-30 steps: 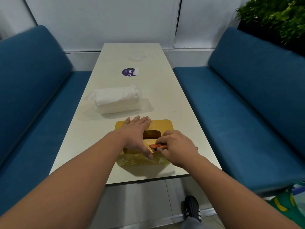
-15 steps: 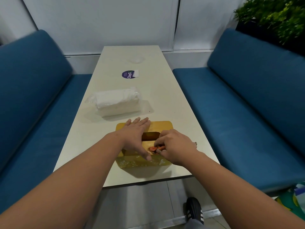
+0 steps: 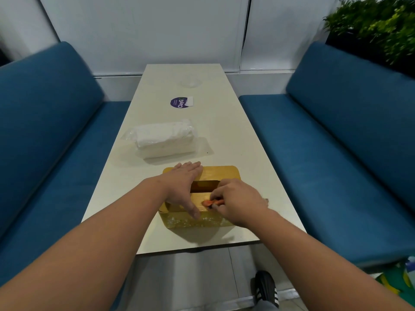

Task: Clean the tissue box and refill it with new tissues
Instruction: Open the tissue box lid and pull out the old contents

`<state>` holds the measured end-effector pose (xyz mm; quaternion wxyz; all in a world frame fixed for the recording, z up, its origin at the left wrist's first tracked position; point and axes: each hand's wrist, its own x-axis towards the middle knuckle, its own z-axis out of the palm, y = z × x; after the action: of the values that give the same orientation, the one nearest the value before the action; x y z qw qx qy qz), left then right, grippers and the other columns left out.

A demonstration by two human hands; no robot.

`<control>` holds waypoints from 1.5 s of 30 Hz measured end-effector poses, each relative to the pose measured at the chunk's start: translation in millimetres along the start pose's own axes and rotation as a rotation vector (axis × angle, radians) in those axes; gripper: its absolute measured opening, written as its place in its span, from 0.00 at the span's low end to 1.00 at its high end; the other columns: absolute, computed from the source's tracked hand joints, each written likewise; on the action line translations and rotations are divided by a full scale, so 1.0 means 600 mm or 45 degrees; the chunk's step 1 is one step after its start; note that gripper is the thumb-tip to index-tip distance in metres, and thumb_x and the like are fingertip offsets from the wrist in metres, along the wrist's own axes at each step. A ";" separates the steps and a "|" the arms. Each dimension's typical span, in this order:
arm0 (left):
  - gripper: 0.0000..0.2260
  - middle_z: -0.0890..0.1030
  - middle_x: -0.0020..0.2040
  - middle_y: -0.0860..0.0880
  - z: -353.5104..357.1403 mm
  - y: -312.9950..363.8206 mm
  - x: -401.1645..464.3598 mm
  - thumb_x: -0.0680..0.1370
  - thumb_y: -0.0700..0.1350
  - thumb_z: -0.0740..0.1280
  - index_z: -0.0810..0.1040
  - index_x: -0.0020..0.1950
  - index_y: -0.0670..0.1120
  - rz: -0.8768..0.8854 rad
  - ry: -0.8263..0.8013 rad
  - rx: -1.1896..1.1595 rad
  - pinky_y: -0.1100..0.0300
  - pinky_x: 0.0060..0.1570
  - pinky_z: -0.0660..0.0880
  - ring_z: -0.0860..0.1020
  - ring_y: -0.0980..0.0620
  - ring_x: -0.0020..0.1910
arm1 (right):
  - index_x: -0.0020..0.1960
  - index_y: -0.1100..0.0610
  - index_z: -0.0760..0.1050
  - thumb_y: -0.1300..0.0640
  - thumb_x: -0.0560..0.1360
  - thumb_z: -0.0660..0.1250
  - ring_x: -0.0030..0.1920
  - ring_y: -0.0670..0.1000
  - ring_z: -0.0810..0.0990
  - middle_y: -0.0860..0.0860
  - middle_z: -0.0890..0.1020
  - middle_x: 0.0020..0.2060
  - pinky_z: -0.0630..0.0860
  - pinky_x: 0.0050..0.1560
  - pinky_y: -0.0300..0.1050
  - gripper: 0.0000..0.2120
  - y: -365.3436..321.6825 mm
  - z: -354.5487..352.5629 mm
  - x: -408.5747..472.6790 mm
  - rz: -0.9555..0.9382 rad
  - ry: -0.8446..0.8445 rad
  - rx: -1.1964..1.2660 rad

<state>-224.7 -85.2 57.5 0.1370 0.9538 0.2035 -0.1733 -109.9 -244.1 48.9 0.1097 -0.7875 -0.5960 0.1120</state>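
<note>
Scraping is going on at the yellow tissue box on the worktop: left hand lying flat on top, right hand pinching an orange scraper. Beyond the box, the new tissue pack is waiting unopened; refilling looks undone.

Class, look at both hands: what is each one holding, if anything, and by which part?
The right hand pinches a small orange tool by its rear end; what it is cannot be told. The left hand holds nothing, lying flat on the box.
</note>
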 end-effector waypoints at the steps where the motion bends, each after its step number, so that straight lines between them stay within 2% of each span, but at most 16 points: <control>1: 0.61 0.41 0.79 0.53 -0.001 0.000 0.000 0.60 0.67 0.76 0.40 0.79 0.51 -0.006 -0.002 -0.013 0.57 0.72 0.37 0.40 0.52 0.77 | 0.56 0.44 0.81 0.43 0.77 0.65 0.52 0.46 0.72 0.41 0.75 0.50 0.77 0.50 0.48 0.12 0.013 -0.006 -0.004 0.028 -0.009 -0.030; 5: 0.62 0.42 0.79 0.54 -0.003 0.000 0.001 0.59 0.67 0.76 0.41 0.79 0.51 -0.016 0.003 -0.022 0.56 0.72 0.38 0.41 0.51 0.77 | 0.57 0.44 0.80 0.45 0.77 0.65 0.52 0.46 0.72 0.41 0.75 0.52 0.78 0.49 0.47 0.11 0.033 -0.018 -0.008 0.067 0.033 -0.052; 10: 0.61 0.42 0.79 0.53 -0.001 0.001 0.003 0.60 0.67 0.76 0.40 0.79 0.50 -0.017 0.015 0.017 0.57 0.73 0.38 0.42 0.52 0.77 | 0.56 0.43 0.80 0.45 0.76 0.65 0.55 0.46 0.71 0.42 0.76 0.54 0.75 0.50 0.47 0.11 -0.015 0.009 -0.006 -0.075 0.053 0.043; 18: 0.62 0.43 0.79 0.54 -0.008 0.005 0.000 0.58 0.66 0.78 0.42 0.79 0.52 -0.047 -0.007 -0.024 0.52 0.74 0.43 0.43 0.49 0.78 | 0.55 0.45 0.81 0.45 0.76 0.66 0.49 0.45 0.73 0.42 0.76 0.49 0.78 0.48 0.46 0.11 0.065 -0.036 -0.030 0.113 -0.046 -0.068; 21: 0.62 0.44 0.79 0.52 -0.006 0.012 0.005 0.58 0.67 0.78 0.42 0.79 0.51 -0.062 0.002 0.016 0.51 0.75 0.44 0.44 0.49 0.78 | 0.55 0.46 0.81 0.45 0.76 0.66 0.48 0.45 0.74 0.41 0.75 0.48 0.74 0.43 0.39 0.11 0.083 -0.053 -0.026 0.191 0.061 -0.014; 25: 0.64 0.42 0.79 0.51 0.002 0.013 0.017 0.57 0.69 0.76 0.40 0.79 0.50 -0.082 -0.014 0.043 0.48 0.76 0.41 0.41 0.48 0.78 | 0.58 0.45 0.80 0.44 0.77 0.65 0.49 0.45 0.73 0.42 0.75 0.50 0.76 0.47 0.43 0.12 0.058 -0.039 -0.010 0.162 0.243 0.059; 30: 0.64 0.42 0.79 0.52 0.008 0.005 0.019 0.56 0.71 0.75 0.39 0.78 0.51 -0.074 -0.015 0.041 0.47 0.76 0.41 0.41 0.49 0.78 | 0.63 0.44 0.77 0.41 0.78 0.62 0.53 0.48 0.74 0.44 0.76 0.54 0.75 0.48 0.44 0.16 0.029 0.013 -0.003 0.114 0.244 0.001; 35: 0.64 0.41 0.79 0.52 0.009 0.004 0.017 0.56 0.70 0.75 0.39 0.79 0.51 -0.071 -0.007 0.028 0.48 0.76 0.40 0.40 0.49 0.78 | 0.60 0.45 0.79 0.44 0.78 0.63 0.52 0.48 0.74 0.44 0.76 0.52 0.74 0.45 0.43 0.14 0.057 0.005 0.008 0.205 0.281 0.038; 40: 0.64 0.42 0.79 0.52 0.009 0.004 0.018 0.56 0.71 0.75 0.39 0.78 0.51 -0.069 -0.004 0.024 0.47 0.76 0.40 0.40 0.49 0.78 | 0.58 0.43 0.80 0.43 0.77 0.64 0.50 0.45 0.74 0.41 0.75 0.50 0.75 0.45 0.42 0.13 0.062 0.005 0.001 0.085 0.157 0.048; 45: 0.64 0.42 0.79 0.52 0.009 0.004 0.018 0.56 0.70 0.76 0.39 0.79 0.51 -0.068 0.004 0.016 0.48 0.76 0.40 0.40 0.50 0.78 | 0.58 0.45 0.80 0.44 0.78 0.64 0.48 0.46 0.73 0.43 0.76 0.50 0.73 0.43 0.41 0.12 0.074 -0.003 0.012 0.153 0.235 0.022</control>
<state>-216.1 -85.6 48.9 0.1259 0.9491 0.2281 -0.1767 -66.8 -249.3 36.9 0.1640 -0.8278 -0.5341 0.0503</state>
